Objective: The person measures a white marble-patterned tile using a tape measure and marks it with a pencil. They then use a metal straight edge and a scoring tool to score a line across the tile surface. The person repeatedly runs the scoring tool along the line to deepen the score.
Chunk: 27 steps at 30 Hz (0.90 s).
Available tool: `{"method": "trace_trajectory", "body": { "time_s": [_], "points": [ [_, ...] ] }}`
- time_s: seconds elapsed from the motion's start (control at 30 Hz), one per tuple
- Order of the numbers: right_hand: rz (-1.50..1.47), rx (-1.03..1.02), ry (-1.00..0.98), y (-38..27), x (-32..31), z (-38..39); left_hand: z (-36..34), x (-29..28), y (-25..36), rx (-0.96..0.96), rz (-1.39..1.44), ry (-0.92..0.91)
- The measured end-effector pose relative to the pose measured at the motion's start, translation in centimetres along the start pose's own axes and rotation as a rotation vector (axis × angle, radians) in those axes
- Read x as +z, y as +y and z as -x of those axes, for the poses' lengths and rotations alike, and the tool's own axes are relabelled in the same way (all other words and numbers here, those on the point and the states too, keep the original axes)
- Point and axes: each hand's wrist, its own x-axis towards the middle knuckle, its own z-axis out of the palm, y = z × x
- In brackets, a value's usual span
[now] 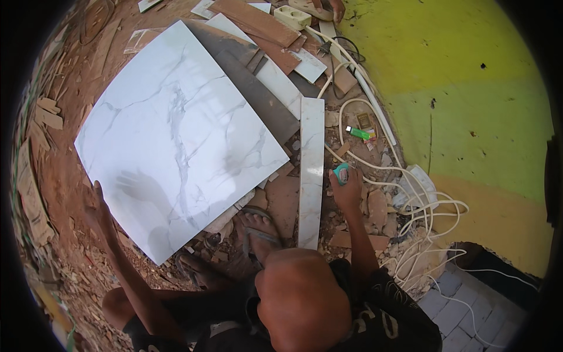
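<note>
A large square white tile (187, 135) with grey marbled veins lies tilted in front of me. Beside its lower left edge, my left hand (101, 212) is open with fingers stretched, and its reflection shows in the glossy face. I cannot tell whether it touches the tile. To the right of a narrow marbled tile strip (311, 176), my right hand (350, 190) is closed around a teal tape measure (340, 173). The strip lies lengthwise between my sandalled foot (258, 226) and that hand.
Broken tile pieces (252, 23) pile up beyond the large tile. A cream extension cord (410, 202) loops over rubble on the right, leading from a socket block (292, 17). A green lighter (358, 133) lies by the yellow-green wall (463, 100). Another person's hand (338, 10) shows at the top.
</note>
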Motion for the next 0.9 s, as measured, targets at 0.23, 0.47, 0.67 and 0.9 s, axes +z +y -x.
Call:
{"method": "trace_trajectory", "body": {
  "time_s": [0.23, 0.47, 0.67, 0.9],
  "points": [
    [-0.741, -0.166, -0.446, -9.9, -6.1, 0.8, 20.3, 3.3, 16.8, -0.218, 0.528, -0.694],
    [-0.845, -0.577, -0.856, -16.7, -3.3, 2.7, 27.9, 8.2, 17.2, -0.668, 1.105, -1.0],
    [-0.641, -0.677, -0.787, -18.7, -2.0, 3.9, 28.6, 8.0, 14.5, -0.868, 1.113, -0.922],
    [-0.544, -0.771, -0.802, -18.8, -2.8, 2.7, 29.9, 8.9, 14.4, -0.851, 1.23, -0.788]
  ]
}}
